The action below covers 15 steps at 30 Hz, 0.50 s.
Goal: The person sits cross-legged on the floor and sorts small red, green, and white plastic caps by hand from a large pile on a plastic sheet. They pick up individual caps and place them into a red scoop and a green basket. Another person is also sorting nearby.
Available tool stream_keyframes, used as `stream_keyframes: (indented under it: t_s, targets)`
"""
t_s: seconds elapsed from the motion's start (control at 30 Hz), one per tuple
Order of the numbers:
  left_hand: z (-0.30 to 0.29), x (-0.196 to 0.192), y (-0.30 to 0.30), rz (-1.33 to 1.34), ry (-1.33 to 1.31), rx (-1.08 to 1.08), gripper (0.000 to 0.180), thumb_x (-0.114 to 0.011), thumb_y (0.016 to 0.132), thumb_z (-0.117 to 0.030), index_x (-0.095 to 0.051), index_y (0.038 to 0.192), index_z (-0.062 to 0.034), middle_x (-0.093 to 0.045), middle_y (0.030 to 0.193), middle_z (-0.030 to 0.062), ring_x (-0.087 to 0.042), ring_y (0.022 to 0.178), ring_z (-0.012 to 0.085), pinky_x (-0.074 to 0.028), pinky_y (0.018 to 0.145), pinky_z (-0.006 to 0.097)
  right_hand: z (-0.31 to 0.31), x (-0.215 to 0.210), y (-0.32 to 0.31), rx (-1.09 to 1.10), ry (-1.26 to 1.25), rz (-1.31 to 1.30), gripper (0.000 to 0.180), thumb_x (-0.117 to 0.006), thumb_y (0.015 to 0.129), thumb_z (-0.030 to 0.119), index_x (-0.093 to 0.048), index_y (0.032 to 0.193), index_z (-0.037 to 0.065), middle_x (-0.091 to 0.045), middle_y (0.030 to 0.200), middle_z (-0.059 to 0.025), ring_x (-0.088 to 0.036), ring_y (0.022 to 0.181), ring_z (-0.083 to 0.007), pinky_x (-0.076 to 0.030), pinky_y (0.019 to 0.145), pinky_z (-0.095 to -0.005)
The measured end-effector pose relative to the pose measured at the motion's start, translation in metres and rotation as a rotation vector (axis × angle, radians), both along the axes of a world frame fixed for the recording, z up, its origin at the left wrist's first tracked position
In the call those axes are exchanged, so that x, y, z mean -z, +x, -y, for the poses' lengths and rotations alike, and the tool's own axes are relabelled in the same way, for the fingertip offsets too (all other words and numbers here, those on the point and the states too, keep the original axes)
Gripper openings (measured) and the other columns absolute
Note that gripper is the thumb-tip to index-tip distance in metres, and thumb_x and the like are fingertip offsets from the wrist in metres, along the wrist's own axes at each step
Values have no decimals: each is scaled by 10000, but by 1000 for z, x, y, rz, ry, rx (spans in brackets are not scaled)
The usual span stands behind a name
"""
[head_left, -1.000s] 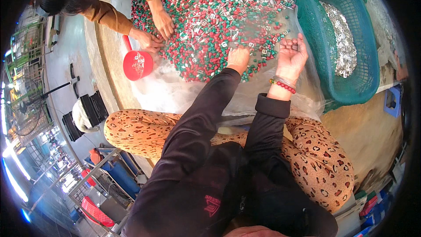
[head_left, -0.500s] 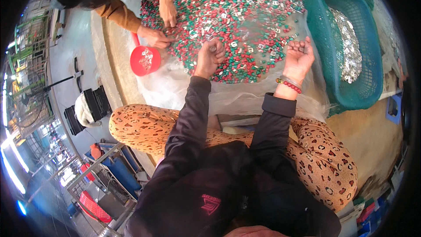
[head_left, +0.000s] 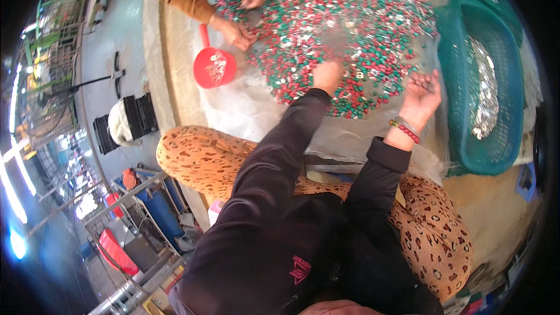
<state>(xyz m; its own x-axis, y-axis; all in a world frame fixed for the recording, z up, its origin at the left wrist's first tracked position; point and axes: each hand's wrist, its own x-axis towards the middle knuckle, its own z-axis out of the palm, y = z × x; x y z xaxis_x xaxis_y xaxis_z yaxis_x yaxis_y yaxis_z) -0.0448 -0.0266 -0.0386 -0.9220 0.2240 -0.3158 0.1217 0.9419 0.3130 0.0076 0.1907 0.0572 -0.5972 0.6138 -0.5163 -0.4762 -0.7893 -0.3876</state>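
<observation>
Left hand is dug into the heap of small red and green plastic pieces, fingers hidden, can't tell their state. Right hand hovers with fingers loosely spread. Looks like mid-sorting; next pick needs a careful pinch.

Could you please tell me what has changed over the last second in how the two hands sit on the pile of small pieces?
The left hand swung left, then settled back near the middle of the red and green pieces. The right hand stayed raised, palm up. Red scoop and green basket stayed in place.

Sleeves: you wear long black ones.
Trousers: leopard-print.
Right wrist: your beaded bracelet, red, perhaps with a second strand.
Chest: small pink emblem.
</observation>
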Motion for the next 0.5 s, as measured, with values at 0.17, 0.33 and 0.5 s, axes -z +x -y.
stream_keyframes:
  t_s: [0.17, 0.33, 0.5]
  targets:
    - [7, -4, 27, -24, 436, -77, 249, -671, 803, -321, -717, 905, -99, -650, 702, 147, -647, 657, 308, -495, 611, 406, 5, -4, -5, -22, -48, -17, 223, -514, 853, 27, -507, 1075, 13, -420, 699, -28, -394, 627, -162, -374, 631, -329]
    - [49, -22, 12, -264, 464, -430, 277, -720, 779, -314, -724, 961, -105, -632, 608, 94, -609, 549, 191, -477, 580, 343, 15, -13, -11, -40, -41, 5, 211, -502, 865, 45, -508, 1073, 10, -409, 710, -26, -382, 639, -162, -369, 629, -329]
    - [97, -28, -32, -288, 370, -587, 287, -733, 758, -261, -714, 1004, -112, -651, 675, 112, -608, 590, 177, -468, 593, 342, 20, -14, -13, -47, -26, -20, 215, -502, 865, 44, -505, 1077, 8, -408, 709, -24, -382, 639, -157, -362, 625, -322]
